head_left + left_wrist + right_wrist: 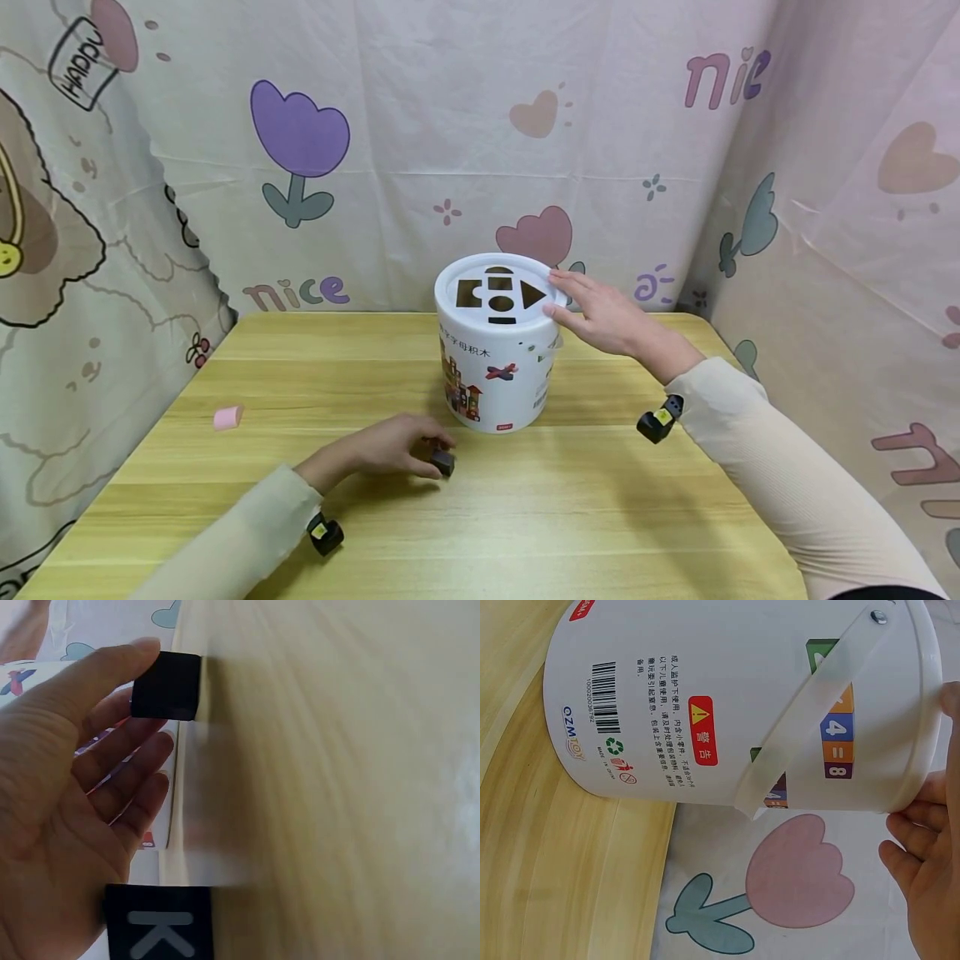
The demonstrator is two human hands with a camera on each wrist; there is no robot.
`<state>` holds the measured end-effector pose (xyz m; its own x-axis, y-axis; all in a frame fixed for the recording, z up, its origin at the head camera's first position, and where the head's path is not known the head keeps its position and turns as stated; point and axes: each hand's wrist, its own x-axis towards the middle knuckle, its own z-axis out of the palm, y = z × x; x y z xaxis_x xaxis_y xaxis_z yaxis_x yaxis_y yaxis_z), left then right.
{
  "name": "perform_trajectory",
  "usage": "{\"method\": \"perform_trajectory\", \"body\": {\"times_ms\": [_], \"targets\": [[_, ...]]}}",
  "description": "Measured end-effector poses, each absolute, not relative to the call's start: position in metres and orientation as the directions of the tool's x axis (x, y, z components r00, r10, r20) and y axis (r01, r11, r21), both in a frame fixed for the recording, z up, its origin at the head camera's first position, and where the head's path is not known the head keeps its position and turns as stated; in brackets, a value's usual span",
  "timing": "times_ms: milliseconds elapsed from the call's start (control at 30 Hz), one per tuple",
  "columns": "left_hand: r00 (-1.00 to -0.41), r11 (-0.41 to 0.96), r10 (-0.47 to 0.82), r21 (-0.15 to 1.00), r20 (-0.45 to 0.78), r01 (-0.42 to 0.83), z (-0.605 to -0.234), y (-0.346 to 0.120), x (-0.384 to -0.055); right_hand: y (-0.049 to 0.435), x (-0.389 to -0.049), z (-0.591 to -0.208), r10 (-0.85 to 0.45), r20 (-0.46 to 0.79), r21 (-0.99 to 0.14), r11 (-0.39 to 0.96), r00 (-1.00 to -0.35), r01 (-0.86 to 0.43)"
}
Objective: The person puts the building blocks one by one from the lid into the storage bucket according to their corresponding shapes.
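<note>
My left hand point(390, 446) is low over the table in front of the bucket, pinching a small black block point(166, 686) between thumb and forefinger. The other left fingers are loosely bent beside it. A white bucket point(495, 375) stands upright near the middle of the table, its white lid point(450, 287) pierced with several shaped holes, among them a triangle and a circle. My right hand point(603, 317) rests on the lid's right edge with fingers extended. In the right wrist view its fingertips lie along the bucket's rim point(922, 697).
A pink block point(227, 417) lies on the left side of the wooden table point(570, 517). A clear plastic handle point(810, 712) hangs on the bucket's side. A printed curtain point(420, 100) surrounds the back and sides. Each wrist wears a small black camera point(325, 534).
</note>
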<state>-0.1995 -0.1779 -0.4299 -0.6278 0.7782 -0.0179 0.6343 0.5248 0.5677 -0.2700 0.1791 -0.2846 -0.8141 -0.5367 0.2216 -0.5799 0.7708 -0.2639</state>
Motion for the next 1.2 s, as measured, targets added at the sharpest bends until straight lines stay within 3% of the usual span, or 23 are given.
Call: {"method": "perform_trajectory", "body": {"times_ms": [600,967,1200], "targets": [[-0.634,0.534,0.773,0.573,-0.033,0.621,-0.426,-0.173,-0.201,0.180,-0.272,-0.286,-0.545,0.233,-0.279,0.756,-0.805,-0.592],[-0.627,0.507,0.774,0.500,0.095,0.702,-0.395,-0.165,-0.199,0.180,-0.270,-0.286,-0.543,0.239,-0.283,0.753,-0.805,-0.593],[-0.615,0.467,0.774,0.522,0.149,0.714,-0.372,-0.161,-0.197,0.180,-0.272,-0.287,-0.547,0.243,-0.282,0.750,-0.801,-0.598]]}}
